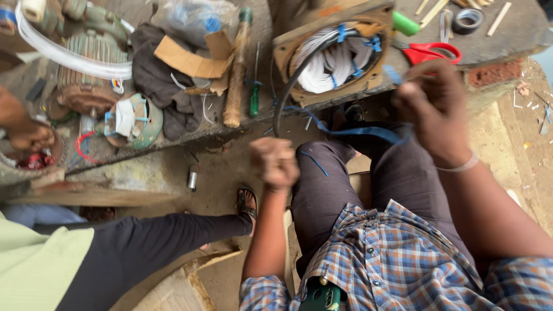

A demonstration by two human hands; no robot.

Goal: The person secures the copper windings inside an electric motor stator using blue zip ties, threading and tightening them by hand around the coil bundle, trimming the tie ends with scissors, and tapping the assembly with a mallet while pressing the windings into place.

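The person sits low by the rough stone worktop (pixel 507 43) with a length of blue tie strip (pixel 368 133) stretched between both hands over the knees. The left hand (pixel 275 163) is balled into a fist around its lower end, fingers fully curled; the right hand (pixel 433 112) is raised, fingers pinched closed on the other end, though it is blurred and I cannot see exactly how the strip sits in them. The strip seems to run back toward the motor stator (pixel 334 55) tilted at the worktop's edge, whose white windings (pixel 322 69) are laced with more blue ties. A black cable (pixel 288 95) loops out of it. What worries me is that pull: too sharp, and the strip could snap or slip from the fist, and the hand would fly back. The stator leans at the edge, so a hard tug might drag it off toward the person's legs, or crush the windings out of shape. The red scissors (pixel 429 53) lie just beside the right hand, blades near the wrist, and a careless sweep could catch them. A wooden-handled hammer (pixel 236 75) and a green screwdriver (pixel 254 98) rest near the lip too. Another person's hand (pixel 26 129) works on a second motor (pixel 86 75) at the left, well apart.
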